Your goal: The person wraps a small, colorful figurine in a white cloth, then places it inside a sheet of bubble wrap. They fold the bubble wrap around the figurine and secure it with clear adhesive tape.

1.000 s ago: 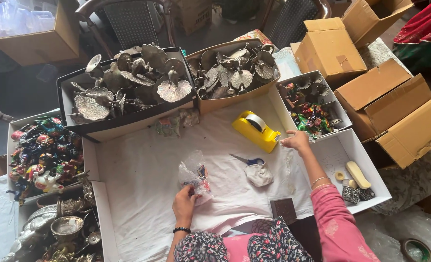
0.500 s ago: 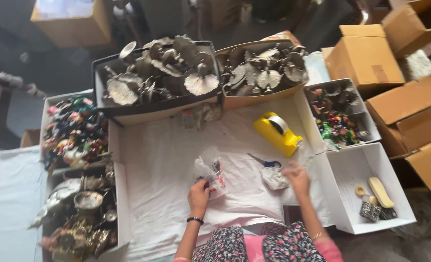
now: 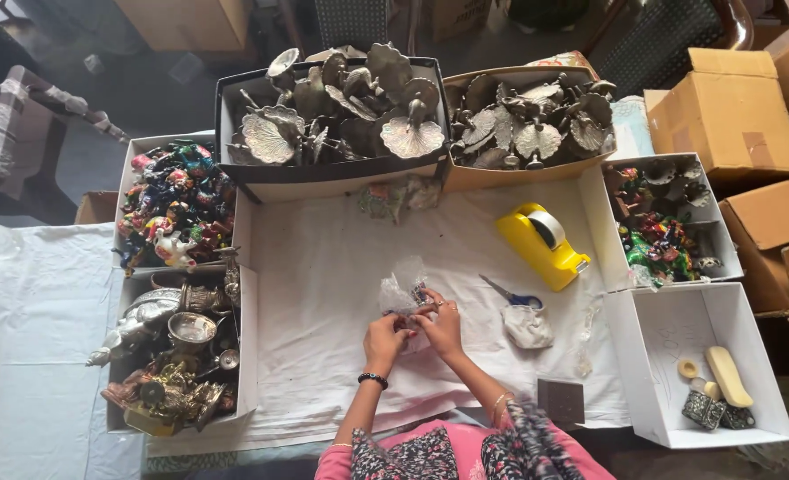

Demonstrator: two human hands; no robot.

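Note:
Both my hands meet over the middle of a white cloth (image 3: 323, 267). My left hand (image 3: 384, 340) and my right hand (image 3: 441, 324) together hold a small clear plastic bag (image 3: 403, 286) with a little dark trinket inside. Fingers of both hands pinch the bag's lower edge. Right of my hands lie blue-handled scissors (image 3: 510, 293) and a small crumpled white bag (image 3: 528, 326). A yellow tape dispenser (image 3: 543, 244) stands further right.
Two boxes of silver metal peacock figures (image 3: 341, 111) (image 3: 528, 120) stand at the back. Boxes of colourful figurines (image 3: 174, 206) (image 3: 661, 233) and metalware (image 3: 172, 356) flank the cloth. A white box (image 3: 661, 373) holds a few small items at the right. Cardboard cartons (image 3: 732, 116) stand beyond.
My right hand came back from the tape dispenser and scissors area to the plastic bag, which both hands now hold. The camera view shifted to the right.

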